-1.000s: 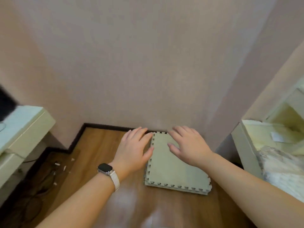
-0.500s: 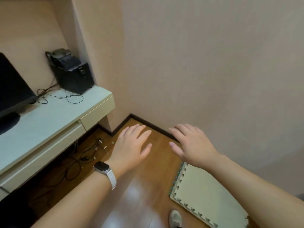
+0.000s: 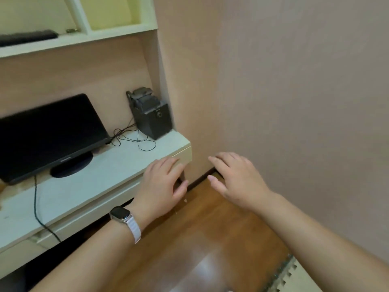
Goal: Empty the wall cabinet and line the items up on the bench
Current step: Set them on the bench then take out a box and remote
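**Both hands empty, turning toward the shelf above the desk**

I hold nothing now. My left hand is open, palm down, fingers spread a little, and it hovers in front of the right corner of the desk. My right hand is open too, flat, and floats over the wooden floor near the wall. The two hands are level with each other and apart, with both forearms stretched forward.

The wall cabinet is up at the top left, above the monitor. I see a dark flat item lying on its left shelf, and a small thing beside it that I cannot identify. The right compartment looks bare from here.

I think the next step is to raise both hands to that shelf. To do it well, I should take the flat item with a wide grip from its ends and keep it level. I must also avoid the thin cables and the black box when I put things in a row.
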The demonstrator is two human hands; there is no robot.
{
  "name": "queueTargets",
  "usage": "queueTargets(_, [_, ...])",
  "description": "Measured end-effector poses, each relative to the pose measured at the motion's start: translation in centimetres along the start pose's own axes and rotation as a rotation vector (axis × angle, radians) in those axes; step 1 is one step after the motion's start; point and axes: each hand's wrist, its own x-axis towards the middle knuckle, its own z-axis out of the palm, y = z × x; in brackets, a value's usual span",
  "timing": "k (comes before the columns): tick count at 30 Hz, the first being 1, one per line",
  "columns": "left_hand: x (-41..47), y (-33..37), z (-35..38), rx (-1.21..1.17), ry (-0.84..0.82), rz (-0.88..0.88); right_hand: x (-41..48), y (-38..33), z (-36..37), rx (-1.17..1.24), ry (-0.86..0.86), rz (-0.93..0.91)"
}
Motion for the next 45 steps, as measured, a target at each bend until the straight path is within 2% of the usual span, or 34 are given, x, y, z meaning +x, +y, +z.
queueTargets(8, [4.9, -1.8, 0.0, 0.100, 0.047, -0.131, 7.8, 3.9, 0.5, 0.077, 0.008, -0.163])
queueTargets(14, [6.0, -5.7, -0.6, 0.139, 0.067, -0.206, 14.0, 2.9, 1.4, 0.061, -0.001, -0.270])
queueTargets(19, [7.3, -11.8, -0.7, 0.162, 0.107, -0.257, 18.9, 0.1, 2.8, 0.023, -0.019, -0.309])
queueTargets(23, [9.4, -17.6, -0.3, 0.135, 0.156, -0.224, 23.7, -2.3, 3.8, -0.026, -0.030, -0.300])
queueTargets(27, [11.4, -24.1, -0.4, 0.077, 0.179, -0.210, 30.0, -6.4, 4.7, -0.067, 0.019, -0.302])
queueTargets(33, [15.7, -33.5, -1.7, 0.065, 0.309, -0.136, 38.9, -11.1, 4.2, -0.144, 0.117, -0.297])
queueTargets(39, [21.5, -37.6, -4.5, 0.065, 0.422, -0.037, 43.8, -11.2, 1.9, -0.204, 0.191, -0.258])
queueTargets(45, [27.1, -38.8, -8.5, 0.063, 0.437, -0.038, 47.9, -9.9, -1.1, -0.195, 0.283, -0.210])
